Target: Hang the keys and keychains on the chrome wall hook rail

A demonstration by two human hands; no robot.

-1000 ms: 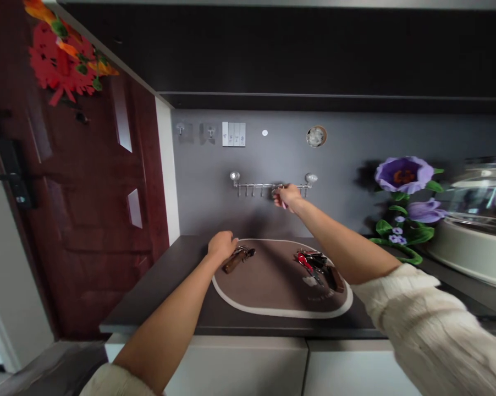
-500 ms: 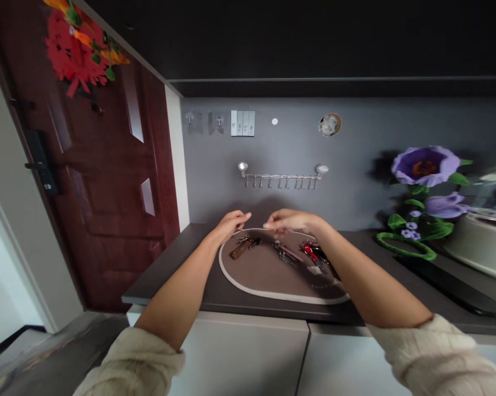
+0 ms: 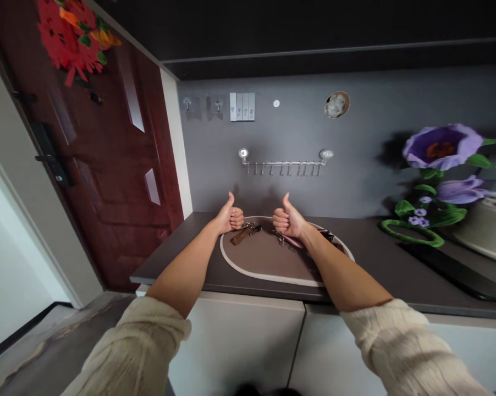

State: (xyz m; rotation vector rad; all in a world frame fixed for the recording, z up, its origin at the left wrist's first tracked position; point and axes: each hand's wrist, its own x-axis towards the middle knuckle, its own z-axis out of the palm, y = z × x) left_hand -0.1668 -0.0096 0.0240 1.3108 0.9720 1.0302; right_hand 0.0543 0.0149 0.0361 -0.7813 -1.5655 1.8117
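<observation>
My left hand (image 3: pixel 230 216) and my right hand (image 3: pixel 287 220) are both raised over a brown oval mat (image 3: pixel 268 261) with a white rim, each a closed fist with the thumb up and nothing in it. Just right of my left hand lies a key bunch with a brown fob (image 3: pixel 243 233). A pink-handled key bunch (image 3: pixel 288 240) lies on the mat under my right wrist. More keys (image 3: pixel 327 235) show partly behind my right forearm. On the grey wall above, a chrome hook rail (image 3: pixel 285 163) hangs with nothing on its hooks.
The mat lies on a dark countertop (image 3: pixel 182 253) over white cabinet fronts. A dark red door (image 3: pixel 108 143) with a red ornament stands at left. Purple artificial flowers (image 3: pixel 441 165) and a pale pot sit at right. Light switches (image 3: pixel 242 106) are on the wall.
My right hand came down from the hook rail, and a pink-handled key bunch now lies on the mat. Both hands then closed into thumbs-up fists above the mat. The view pulled back.
</observation>
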